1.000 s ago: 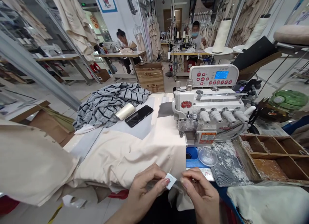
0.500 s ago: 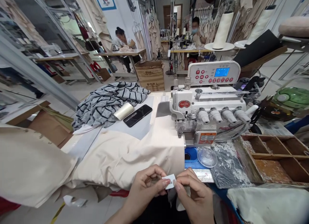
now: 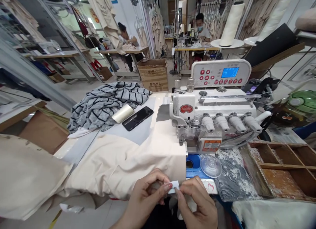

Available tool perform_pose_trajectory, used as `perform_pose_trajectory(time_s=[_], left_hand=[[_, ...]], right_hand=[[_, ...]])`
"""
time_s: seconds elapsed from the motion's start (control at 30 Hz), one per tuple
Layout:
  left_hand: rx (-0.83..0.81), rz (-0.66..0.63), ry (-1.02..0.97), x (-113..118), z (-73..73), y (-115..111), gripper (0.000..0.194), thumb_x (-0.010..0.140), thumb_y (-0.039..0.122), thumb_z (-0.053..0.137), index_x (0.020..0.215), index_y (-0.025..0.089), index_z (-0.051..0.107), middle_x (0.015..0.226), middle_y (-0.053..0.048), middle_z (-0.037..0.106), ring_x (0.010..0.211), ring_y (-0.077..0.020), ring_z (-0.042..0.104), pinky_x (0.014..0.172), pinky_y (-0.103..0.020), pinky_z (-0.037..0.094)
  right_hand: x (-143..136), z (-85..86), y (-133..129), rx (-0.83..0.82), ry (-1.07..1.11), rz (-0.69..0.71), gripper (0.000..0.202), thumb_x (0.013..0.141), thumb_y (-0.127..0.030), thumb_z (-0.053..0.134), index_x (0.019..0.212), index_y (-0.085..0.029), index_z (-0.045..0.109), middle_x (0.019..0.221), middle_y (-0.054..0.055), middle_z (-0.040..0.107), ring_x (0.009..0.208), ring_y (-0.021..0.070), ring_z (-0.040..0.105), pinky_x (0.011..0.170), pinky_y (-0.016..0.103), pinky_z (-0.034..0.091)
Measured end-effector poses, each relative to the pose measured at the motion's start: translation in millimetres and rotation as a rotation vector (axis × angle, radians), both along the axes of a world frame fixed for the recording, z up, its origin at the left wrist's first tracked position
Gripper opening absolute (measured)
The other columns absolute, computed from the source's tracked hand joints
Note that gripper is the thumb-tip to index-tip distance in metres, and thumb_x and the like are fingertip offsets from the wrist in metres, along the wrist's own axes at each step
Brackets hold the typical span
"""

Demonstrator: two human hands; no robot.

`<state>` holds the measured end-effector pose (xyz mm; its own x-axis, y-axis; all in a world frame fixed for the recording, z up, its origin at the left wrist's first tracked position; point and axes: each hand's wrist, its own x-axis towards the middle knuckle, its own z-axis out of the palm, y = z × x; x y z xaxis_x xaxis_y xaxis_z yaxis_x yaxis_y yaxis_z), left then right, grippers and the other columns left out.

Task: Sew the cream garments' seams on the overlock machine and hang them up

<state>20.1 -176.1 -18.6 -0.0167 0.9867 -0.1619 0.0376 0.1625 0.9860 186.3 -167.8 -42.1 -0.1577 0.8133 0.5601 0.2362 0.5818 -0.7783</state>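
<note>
Between my two hands, low in the head view, is a small white label (image 3: 174,185) with a dark mark on it. My left hand (image 3: 150,192) pinches its left side between thumb and fingers. The thumb and fingertips of my right hand (image 3: 197,199) close on its right edge. Just beyond the hands, beige fabric (image 3: 118,163) lies spread over the table up to the needle area of a white overlock sewing machine (image 3: 217,114). More white pieces hang below the label, partly hidden by my hands.
A black phone (image 3: 137,118), a thread roll (image 3: 122,114) and a striped grey garment (image 3: 108,102) lie at the back left. Right of the machine stands a wooden compartment tray (image 3: 271,165). A clear dish (image 3: 211,165) sits before the machine. Two people work at tables behind.
The label has turned slightly between my fingers, and my right thumb now covers more of its face. My view has shifted a little; both hands stay in nearly the same place.
</note>
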Motion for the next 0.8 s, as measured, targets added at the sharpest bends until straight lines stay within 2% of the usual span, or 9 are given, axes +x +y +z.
perform_pose_trajectory(time_s=[0.1, 0.2, 0.27, 0.37, 0.5, 0.57, 0.63, 0.73, 0.8], left_hand=[[0.281, -0.053, 0.221, -2.5, 16.4, 11.7, 0.026, 0.09, 0.038, 0.066, 0.078, 0.018, 0.076, 0.071, -0.004, 0.066, 0.056, -0.0114, 0.058, 0.049, -0.019, 0.046], [0.477, -0.01, 0.409, -3.2, 35.3, 38.1, 0.015, 0.089, 0.027, 0.066, 0.099, 0.02, 0.074, 0.072, -0.001, 0.069, 0.061, -0.0119, 0.06, 0.057, -0.02, 0.048], [0.439, 0.036, 0.442, -2.5, 42.4, 58.5, 0.024, 0.085, 0.026, 0.067, 0.109, 0.02, 0.066, 0.069, 0.003, 0.066, 0.057, -0.0105, 0.056, 0.057, -0.019, 0.045], [0.341, 0.043, 0.452, -1.7, 42.5, 81.2, 0.025, 0.083, 0.028, 0.065, 0.106, 0.022, 0.059, 0.068, 0.006, 0.064, 0.055, -0.0098, 0.054, 0.057, -0.019, 0.041], [0.31, 0.063, 0.464, -2.1, 37.5, 91.5, 0.021, 0.081, 0.03, 0.065, 0.099, 0.023, 0.056, 0.069, 0.006, 0.064, 0.054, -0.01, 0.053, 0.057, -0.021, 0.039], [0.298, 0.06, 0.473, -2.1, 37.3, 91.5, 0.02, 0.081, 0.03, 0.065, 0.097, 0.023, 0.056, 0.07, 0.005, 0.065, 0.054, -0.0102, 0.053, 0.056, -0.021, 0.039], [0.293, 0.057, 0.487, -1.7, 38.1, 90.6, 0.018, 0.081, 0.03, 0.064, 0.095, 0.023, 0.056, 0.07, 0.005, 0.065, 0.052, -0.0099, 0.052, 0.055, -0.021, 0.038], [0.299, 0.061, 0.509, -0.9, 39.8, 92.5, 0.016, 0.08, 0.031, 0.064, 0.092, 0.023, 0.057, 0.069, 0.006, 0.064, 0.048, -0.009, 0.047, 0.053, -0.021, 0.037], [0.299, 0.057, 0.527, -1.2, 41.4, 100.2, 0.014, 0.078, 0.028, 0.063, 0.09, 0.023, 0.057, 0.068, 0.007, 0.064, 0.047, -0.0087, 0.046, 0.052, -0.021, 0.036]], right_hand=[[-2.0, 4.9, 8.2, 0.003, -0.003, 0.003, 0.019, 0.091, -0.002, 0.058, 0.089, -0.021, 0.065, 0.074, 0.0, 0.065, 0.067, 0.0143, 0.058, 0.063, 0.027, 0.048], [-2.0, 12.1, 26.4, 0.033, 0.035, -0.062, 0.017, 0.093, -0.006, 0.06, 0.089, -0.021, 0.066, 0.077, 0.0, 0.066, 0.07, 0.0138, 0.061, 0.066, 0.026, 0.048], [-0.8, 14.9, 38.8, 0.037, 0.064, -0.166, 0.014, 0.093, -0.009, 0.062, 0.088, -0.022, 0.066, 0.078, -0.001, 0.064, 0.07, 0.0126, 0.059, 0.064, 0.024, 0.047], [0.9, 12.5, 48.3, 0.045, 0.074, -0.267, 0.013, 0.092, -0.009, 0.062, 0.093, -0.022, 0.064, 0.08, -0.001, 0.06, 0.069, 0.0115, 0.056, 0.061, 0.02, 0.047], [-1.2, 1.4, 46.1, 0.106, 0.061, -0.296, 0.025, 0.093, -0.004, 0.054, 0.11, -0.021, 0.06, 0.093, 0.003, 0.058, 0.084, 0.015, 0.057, 0.07, 0.023, 0.049], [-3.3, -3.6, 44.8, 0.166, -0.027, -0.289, 0.04, 0.093, -0.001, 0.048, 0.125, -0.021, 0.058, 0.105, 0.007, 0.055, 0.092, 0.0173, 0.056, 0.075, 0.026, 0.049], [-5.1, -6.9, 45.7, 0.234, -0.193, -0.312, 0.05, 0.091, 0.003, 0.043, 0.132, -0.024, 0.057, 0.112, 0.009, 0.052, 0.092, 0.0187, 0.054, 0.075, 0.03, 0.047], [-7.3, -8.6, 51.5, 0.331, -0.438, -0.413, 0.053, 0.088, 0.006, 0.038, 0.124, -0.024, 0.063, 0.114, 0.011, 0.05, 0.087, 0.0207, 0.051, 0.072, 0.033, 0.045], [-8.6, -8.5, 56.9, 0.367, -0.502, -0.457, 0.051, 0.087, 0.005, 0.039, 0.121, -0.023, 0.065, 0.114, 0.012, 0.052, 0.087, 0.0222, 0.052, 0.071, 0.034, 0.045]])
